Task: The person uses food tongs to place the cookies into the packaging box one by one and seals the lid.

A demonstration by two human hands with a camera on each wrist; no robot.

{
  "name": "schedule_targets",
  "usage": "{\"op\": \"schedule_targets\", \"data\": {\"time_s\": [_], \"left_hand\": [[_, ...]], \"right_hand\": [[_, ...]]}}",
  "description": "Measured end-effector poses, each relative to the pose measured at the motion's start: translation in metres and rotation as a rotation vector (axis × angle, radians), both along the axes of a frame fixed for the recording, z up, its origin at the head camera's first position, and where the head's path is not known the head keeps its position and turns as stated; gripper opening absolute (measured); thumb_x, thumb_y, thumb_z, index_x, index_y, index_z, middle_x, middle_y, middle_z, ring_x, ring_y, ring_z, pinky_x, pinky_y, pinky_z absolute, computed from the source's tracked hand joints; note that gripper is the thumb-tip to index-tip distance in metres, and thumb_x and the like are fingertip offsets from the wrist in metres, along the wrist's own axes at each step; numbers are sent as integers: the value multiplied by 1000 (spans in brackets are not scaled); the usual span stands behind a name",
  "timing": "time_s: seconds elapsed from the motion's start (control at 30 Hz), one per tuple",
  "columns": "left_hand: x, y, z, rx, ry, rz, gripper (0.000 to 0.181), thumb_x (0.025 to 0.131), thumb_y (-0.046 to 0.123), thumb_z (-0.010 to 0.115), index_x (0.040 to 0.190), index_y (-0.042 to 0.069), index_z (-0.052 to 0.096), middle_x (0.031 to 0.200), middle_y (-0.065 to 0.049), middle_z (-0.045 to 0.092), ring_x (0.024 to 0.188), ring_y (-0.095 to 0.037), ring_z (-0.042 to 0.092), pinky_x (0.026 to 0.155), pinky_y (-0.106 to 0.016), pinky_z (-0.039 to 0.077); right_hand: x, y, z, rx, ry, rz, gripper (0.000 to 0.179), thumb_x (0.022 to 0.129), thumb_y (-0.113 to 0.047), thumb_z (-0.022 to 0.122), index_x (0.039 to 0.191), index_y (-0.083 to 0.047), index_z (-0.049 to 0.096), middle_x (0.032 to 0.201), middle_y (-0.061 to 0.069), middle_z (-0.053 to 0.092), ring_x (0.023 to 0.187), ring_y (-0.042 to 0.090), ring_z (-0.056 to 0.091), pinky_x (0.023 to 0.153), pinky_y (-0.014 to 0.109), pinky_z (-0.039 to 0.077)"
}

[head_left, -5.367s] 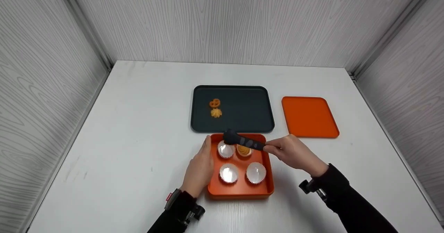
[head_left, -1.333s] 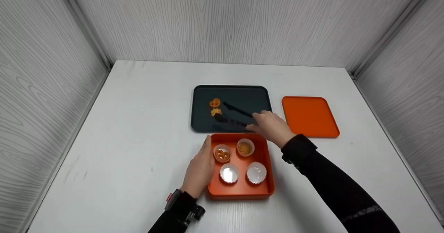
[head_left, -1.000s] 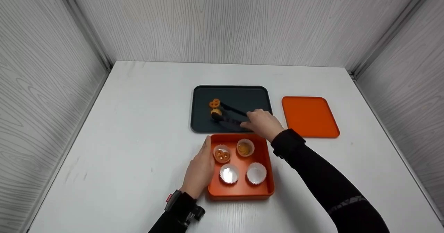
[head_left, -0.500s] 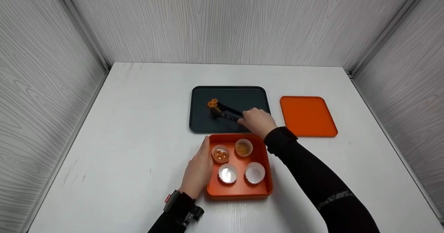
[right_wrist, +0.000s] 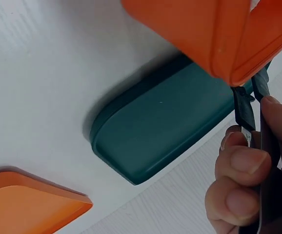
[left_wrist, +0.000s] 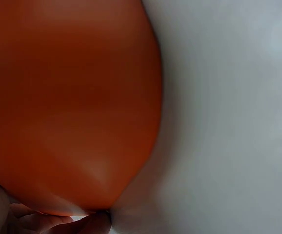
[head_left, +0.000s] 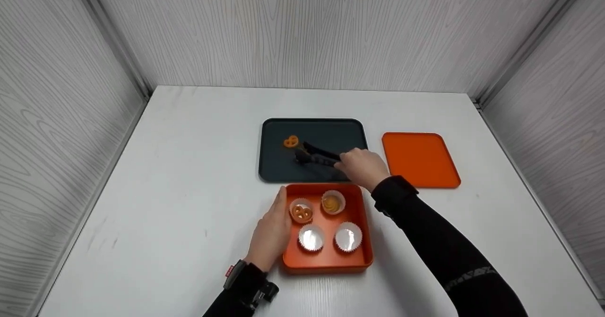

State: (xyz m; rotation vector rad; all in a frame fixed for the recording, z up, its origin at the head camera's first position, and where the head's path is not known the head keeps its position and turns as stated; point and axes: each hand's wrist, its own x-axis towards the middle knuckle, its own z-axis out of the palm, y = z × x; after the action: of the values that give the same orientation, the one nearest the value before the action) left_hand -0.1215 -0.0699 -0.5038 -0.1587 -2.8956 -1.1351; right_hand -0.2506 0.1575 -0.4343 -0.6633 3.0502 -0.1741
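Through the head view I'm seeing the left hand (head_left: 269, 234) resting, fingers straight, along the orange box (head_left: 326, 269)'s nine-o'clock wall, while the right hand (head_left: 364, 168) is gripping black tongs (head_left: 319, 159) over the dark tray (head_left: 275, 171) at the box's twelve. A blurred yellow cookie (head_left: 301, 150) seems to be sitting between the tips, so a loose or off-centre squeeze risks dropping it or nudging the pretzel (head_left: 291, 141) near its ten o'clock. The tongs are pointing between nine and ten, their long axis running back between three and four.
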Motion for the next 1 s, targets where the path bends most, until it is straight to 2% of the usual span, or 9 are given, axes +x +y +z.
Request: {"op": "schedule_targets", "data": {"time_s": [0.23, 0.47, 0.7, 0.9, 1.0], "left_hand": [[1, 1, 2, 5, 12, 3, 59, 107, 11, 49, 160, 0, 27, 161, -15, 40, 130, -34, 58, 110, -48, 46], [1, 0, 1, 2, 36, -4, 57, 106, 10, 49, 159, -2, 30, 159, -16, 42, 135, -32, 54, 110, -47, 46], [0, 0, 1, 1, 10, 5, 58, 107, 11, 49, 160, 0, 28, 161, -15, 40, 138, -30, 51, 113, -46, 43], [-1, 1, 2, 1, -10, 7, 59, 107, 12, 48, 161, 1, 27, 162, -13, 39, 138, -30, 51, 114, -46, 42], [-1, 1, 2, -5, -8, 6, 59, 107, 12, 48, 161, 1, 27, 162, -13, 39, 136, -30, 52, 113, -46, 43]], "right_hand": [[7, 15, 0, -6, 28, 38, 26, 101, -27, 67, 85, -6, 71, 62, 4, 54, 61, 22, 59, 62, 35, 57], [15, 28, -2, -37, 39, 68, 23, 100, -27, 68, 91, -6, 74, 64, 4, 56, 65, 24, 62, 65, 37, 58], [20, 39, -3, -51, 61, 82, 23, 99, -28, 69, 91, -6, 73, 65, 4, 59, 66, 25, 63, 65, 37, 59], [20, 39, 3, -47, -2, 58, 31, 99, -31, 68, 77, -10, 64, 60, 2, 47, 60, 21, 53, 57, 32, 46], [19, 37, 7, -35, -42, 39, 33, 99, -32, 68, 75, -11, 61, 60, 3, 46, 60, 21, 52, 57, 32, 43]]}}
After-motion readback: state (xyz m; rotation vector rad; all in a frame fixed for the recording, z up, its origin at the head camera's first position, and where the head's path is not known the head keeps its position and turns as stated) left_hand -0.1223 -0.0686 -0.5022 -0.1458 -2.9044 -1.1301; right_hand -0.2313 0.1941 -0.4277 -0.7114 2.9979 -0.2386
